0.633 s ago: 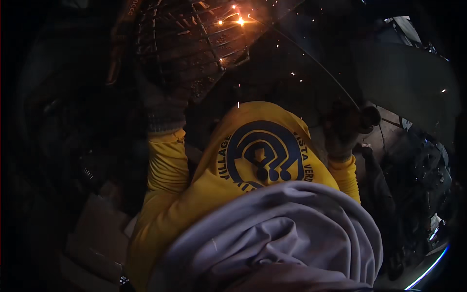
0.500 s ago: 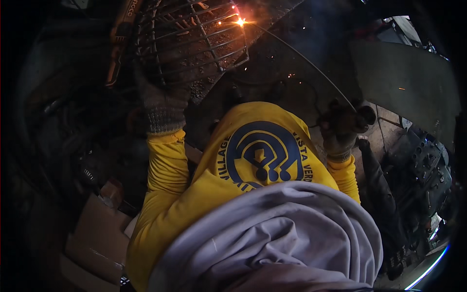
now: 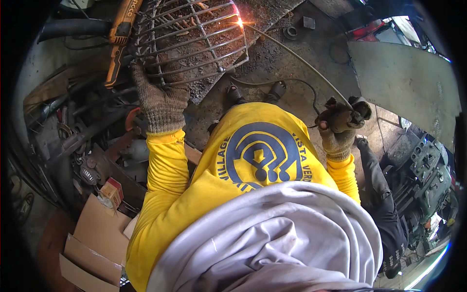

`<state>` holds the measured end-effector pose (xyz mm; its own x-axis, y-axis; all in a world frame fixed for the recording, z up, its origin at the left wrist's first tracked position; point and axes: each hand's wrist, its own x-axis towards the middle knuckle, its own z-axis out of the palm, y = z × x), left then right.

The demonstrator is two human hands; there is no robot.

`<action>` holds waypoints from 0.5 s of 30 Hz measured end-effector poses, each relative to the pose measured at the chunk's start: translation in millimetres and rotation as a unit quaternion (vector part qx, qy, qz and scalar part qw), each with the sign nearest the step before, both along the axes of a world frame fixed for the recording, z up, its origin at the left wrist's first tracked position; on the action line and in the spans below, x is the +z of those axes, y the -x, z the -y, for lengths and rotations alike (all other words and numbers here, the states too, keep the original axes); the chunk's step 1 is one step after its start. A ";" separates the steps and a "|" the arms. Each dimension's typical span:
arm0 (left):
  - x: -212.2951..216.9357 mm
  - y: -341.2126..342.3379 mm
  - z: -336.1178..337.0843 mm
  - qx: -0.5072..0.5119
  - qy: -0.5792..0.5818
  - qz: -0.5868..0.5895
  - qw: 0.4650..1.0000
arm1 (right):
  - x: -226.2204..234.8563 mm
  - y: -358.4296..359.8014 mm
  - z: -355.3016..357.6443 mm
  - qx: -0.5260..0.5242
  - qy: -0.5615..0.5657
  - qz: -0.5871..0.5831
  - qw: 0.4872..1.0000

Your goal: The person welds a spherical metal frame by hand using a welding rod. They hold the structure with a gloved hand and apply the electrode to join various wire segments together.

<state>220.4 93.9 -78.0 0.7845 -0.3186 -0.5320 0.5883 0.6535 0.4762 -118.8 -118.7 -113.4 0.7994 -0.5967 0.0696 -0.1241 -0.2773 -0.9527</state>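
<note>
My left hand, in a brown knit glove, is at the near left corner of a grille of welded metal rods. Its fingers close around the rods there and are partly hidden. On my right, my gloved right hand is closed on a dark electrode holder. A long welding rod runs from the holder up and left to the grille's right edge. Where its tip meets the edge, a bright glowing spot gives off pink and orange light.
The grille rests on a rusty, grit-covered metal tabletop. An orange-and-black tool lies left of it. A cable crosses the floor. Cardboard boxes stand lower left, machinery at right. Another person's dark-trousered leg is at right.
The whole scene has grown much brighter, and the smoke and flying sparks are fainter. My right hand and the rod have shifted very slightly; my left hand stays in place.
</note>
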 end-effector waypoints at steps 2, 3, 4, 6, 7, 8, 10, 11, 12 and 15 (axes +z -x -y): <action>13.5 5.5 11.9 0.019 -0.081 0.005 0.997 | -1.9 -1.7 1.8 -0.005 0.030 -0.002 1.000; 10.7 4.5 11.0 0.011 -0.048 0.003 0.999 | -1.5 -4.5 2.0 -0.008 0.044 -0.002 0.999; 7.3 3.2 8.8 0.003 -0.018 0.000 1.000 | 3.1 -5.4 -1.2 -0.039 0.061 -0.013 0.997; -3.6 -1.6 -0.2 -0.042 0.067 -0.004 0.997 | 0.5 -3.2 -1.1 -0.057 0.076 -0.017 0.995; -11.1 -6.2 -6.5 -0.071 0.112 -0.008 0.991 | -0.7 -2.5 -0.8 -0.066 0.084 -0.019 0.994; -13.5 -7.8 -10.7 -0.097 0.142 -0.012 0.985 | 6.9 -10.1 -5.0 -0.083 0.078 -0.002 0.993; -17.9 -11.7 -14.1 -0.137 0.183 -0.021 0.973 | 9.4 -13.1 -5.2 -0.096 0.071 -0.026 0.992; -18.4 -10.3 -16.7 -0.151 0.194 -0.027 0.969 | 7.8 -12.9 -3.3 -0.099 0.084 -0.064 0.989; -19.3 -9.5 -18.4 -0.166 0.203 -0.031 0.965 | 8.7 -13.9 -2.2 -0.101 0.101 -0.102 0.985; -21.2 -12.0 -21.0 -0.231 0.246 -0.043 0.941 | 9.8 -17.0 1.5 -0.117 0.201 -0.102 0.967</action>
<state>232.3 114.8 -99.2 0.4631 -0.8386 -0.2869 0.8859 0.4479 0.1209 -101.8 -120.2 -103.6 0.6668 -0.7210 0.1887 -0.4021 -0.5612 -0.7234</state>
